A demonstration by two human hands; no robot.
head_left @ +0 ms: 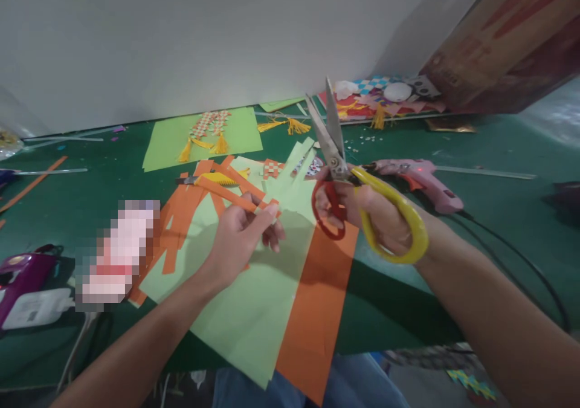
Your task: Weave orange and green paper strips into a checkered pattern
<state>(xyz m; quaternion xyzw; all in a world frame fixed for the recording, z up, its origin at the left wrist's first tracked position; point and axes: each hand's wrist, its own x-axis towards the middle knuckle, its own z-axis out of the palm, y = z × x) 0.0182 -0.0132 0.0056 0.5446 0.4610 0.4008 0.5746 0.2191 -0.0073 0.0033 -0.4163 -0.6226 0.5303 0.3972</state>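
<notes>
Green and orange paper sheets (290,311) overhang the near edge of the green table (453,263) — hands at work above them.

Both sheets are spread flat side by side, the orange one to the right, with cut orange strips (181,226) piled at their far left. Above them, scissors (344,178) with one yellow and one red loop are gripped by the right hand (376,214), fingers through the loops, blades slightly parted and pointing up. A thin orange strip (235,197) is pinched between thumb and fingertips of the left hand (244,233). A pink glue gun (421,181) is laid just beyond the scissors.
</notes>
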